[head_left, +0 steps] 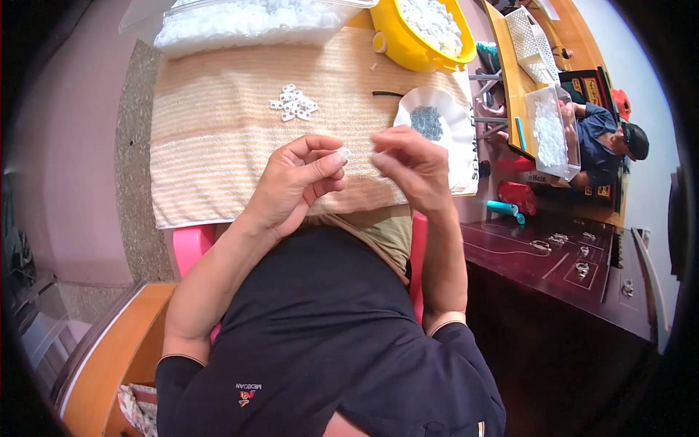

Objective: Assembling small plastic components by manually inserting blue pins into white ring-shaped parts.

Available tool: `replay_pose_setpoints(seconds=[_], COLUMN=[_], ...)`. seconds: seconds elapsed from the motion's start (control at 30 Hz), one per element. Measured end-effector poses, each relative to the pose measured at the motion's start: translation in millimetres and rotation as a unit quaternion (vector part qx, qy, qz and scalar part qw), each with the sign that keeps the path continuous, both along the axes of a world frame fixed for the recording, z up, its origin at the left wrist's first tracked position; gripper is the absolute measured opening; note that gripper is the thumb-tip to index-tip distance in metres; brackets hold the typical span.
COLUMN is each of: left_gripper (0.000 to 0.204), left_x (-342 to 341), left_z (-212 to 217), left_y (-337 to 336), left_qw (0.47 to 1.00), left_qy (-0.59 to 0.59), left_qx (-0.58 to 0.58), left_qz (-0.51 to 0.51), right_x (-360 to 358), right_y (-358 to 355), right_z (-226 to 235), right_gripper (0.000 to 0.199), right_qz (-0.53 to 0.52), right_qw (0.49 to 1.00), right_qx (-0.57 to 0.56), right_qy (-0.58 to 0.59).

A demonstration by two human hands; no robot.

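Observation:
In front of my body, my left hand [300, 175] pinches a small white plastic piece [346, 154] between thumb and fingertips. Just to its right is my right hand [416, 166], its thumb and fingers drawn together and slightly blurred; whatever they hold, if anything, does not show. Beyond the left hand, a loose pile of small white plastic pieces [293, 104] with holes lies on a striped towel [218, 146]. A white fluted dish [457, 138] past my right hand holds many tiny dark parts [427, 121]. Close by it lies a thin black rod [386, 93].
At the far edge stand a clear bin [247, 42] and a yellow basin [393, 44], both full of white pieces. A dark panelled surface [539, 255] is on the right. Further off, a person in a cap [608, 138] sits by another clear bin [553, 138].

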State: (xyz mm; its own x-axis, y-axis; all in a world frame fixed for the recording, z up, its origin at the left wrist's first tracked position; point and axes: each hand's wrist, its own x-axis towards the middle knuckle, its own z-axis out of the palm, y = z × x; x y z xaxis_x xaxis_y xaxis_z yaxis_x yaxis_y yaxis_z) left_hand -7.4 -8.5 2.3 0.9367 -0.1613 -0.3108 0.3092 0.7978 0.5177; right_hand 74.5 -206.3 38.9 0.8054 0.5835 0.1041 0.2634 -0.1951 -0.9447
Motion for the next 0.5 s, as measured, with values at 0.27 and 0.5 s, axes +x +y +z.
replay_pose_setpoints(seconds=[0.27, 0.5], left_gripper=[0.022, 0.02], left_x=[0, 0], left_z=[4, 1], left_y=[-2, -4], left_qw=[1.0, 1.0], left_qy=[0.004, -0.015], left_qx=[0.001, 0.016], left_qz=[-0.001, -0.007], right_x=[22, 31], right_y=[-65, -75], right_z=[9, 1], right_gripper=[0.02, 0.019], right_qz=[-0.164, -0.207], right_qw=[0.946, 0.92], right_qx=[-0.225, -0.298], right_qy=[-0.165, -0.151])
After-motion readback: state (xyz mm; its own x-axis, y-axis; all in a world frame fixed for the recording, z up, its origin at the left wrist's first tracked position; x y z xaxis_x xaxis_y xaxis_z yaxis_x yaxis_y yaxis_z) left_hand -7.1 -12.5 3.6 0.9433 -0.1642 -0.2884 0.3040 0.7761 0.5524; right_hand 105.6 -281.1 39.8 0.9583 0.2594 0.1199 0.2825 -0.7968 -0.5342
